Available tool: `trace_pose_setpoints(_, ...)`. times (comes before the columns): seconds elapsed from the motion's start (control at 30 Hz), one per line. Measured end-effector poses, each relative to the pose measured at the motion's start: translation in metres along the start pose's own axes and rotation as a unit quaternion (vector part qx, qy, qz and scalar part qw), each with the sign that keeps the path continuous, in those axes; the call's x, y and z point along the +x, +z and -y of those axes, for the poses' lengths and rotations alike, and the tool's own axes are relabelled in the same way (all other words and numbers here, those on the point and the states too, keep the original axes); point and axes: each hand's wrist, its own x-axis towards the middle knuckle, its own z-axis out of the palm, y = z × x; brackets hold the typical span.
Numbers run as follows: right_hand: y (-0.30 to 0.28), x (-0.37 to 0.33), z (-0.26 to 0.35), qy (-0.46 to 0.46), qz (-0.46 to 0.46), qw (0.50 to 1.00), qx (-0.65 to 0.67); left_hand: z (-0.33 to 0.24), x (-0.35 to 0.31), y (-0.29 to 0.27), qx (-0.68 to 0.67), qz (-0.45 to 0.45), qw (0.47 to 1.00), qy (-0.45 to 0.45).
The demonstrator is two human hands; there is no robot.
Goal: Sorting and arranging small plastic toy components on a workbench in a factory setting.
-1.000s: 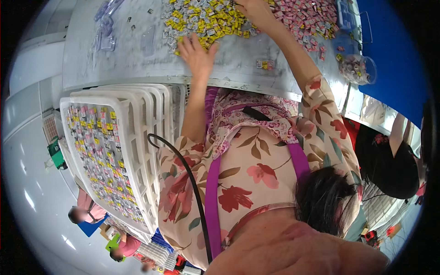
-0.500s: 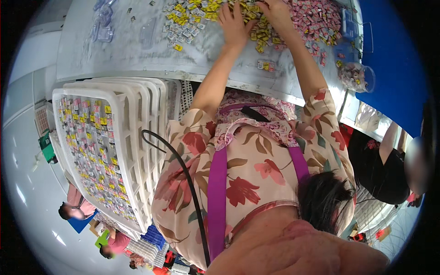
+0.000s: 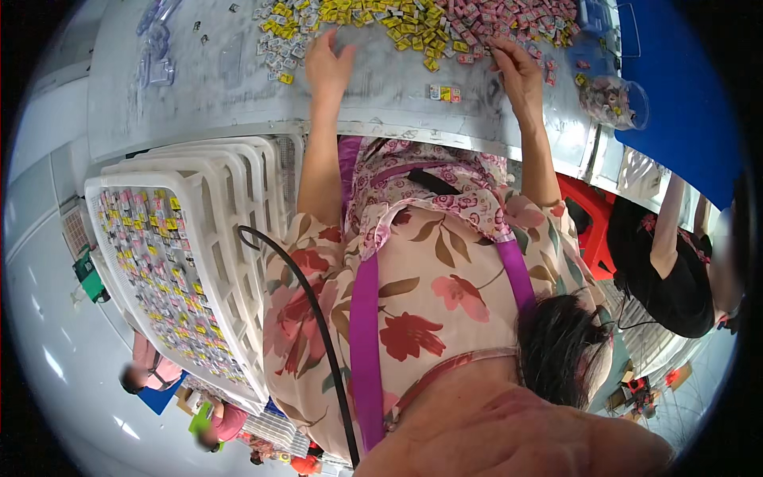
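- work surface: small packet-like pieces lay loose on the pale table (image 3: 199, 95) along its far side. yellow pieces (image 3: 409, 28) sat in the middle, pink pieces (image 3: 517, 16) to the right, grey-white pieces (image 3: 282, 56) to the left; the colours mixed where the groups met.
- left hand (image 3: 326, 71): at the near edge of the pile, beside the grey-white and yellow pieces. thumb stood apart from the fingers; hand looked relaxed, with no piece seen in it.
- right hand (image 3: 520, 79): over the near edge of the pink pieces, fingers bent and thumb close by. whether a piece was pinched between them could not be told.
- short row of pieces (image 3: 445, 93): lay between the hands, nearer the person, apart from the pile and touched by neither hand.
- surroundings: clear tub (image 3: 638, 103) with pieces inside, at right; stacked white crates (image 3: 211, 215) at left, the outermost showing rows of coloured pieces.
- step in hand (judgement): handling loose pieces by colour group at the pile's near edge.
- next move (judgement): lifting any single piece would call for a light fingertip pinch, without dragging its neighbours.
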Motion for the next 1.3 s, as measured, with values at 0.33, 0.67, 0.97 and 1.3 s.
trace_pose_setpoints(0.33, 0.073, -0.001, 0.026, -0.097, 0.271, 0.956, -0.049, 0.000, 0.040, 0.016, 0.027, -0.107, 0.994, -0.009)
trace_pose_setpoints(0.67, 0.104, 0.074, -0.017, -0.255, 0.162, 0.939, -0.165, 0.041, -0.027, -0.050, -0.383, -0.056, 0.911, -0.144)
trace_pose_setpoints(0.97, 0.092, 0.041, 0.011, -0.085, 0.210, 0.973, -0.053, 0.064, -0.101, -0.067, -0.315, -0.132, 0.908, -0.243)
trace_pose_setpoints(1.3, 0.119, -0.015, 0.000, -0.227, 0.269, 0.904, -0.241, 0.043, 0.020, -0.059, 0.090, -0.064, 0.990, 0.083)
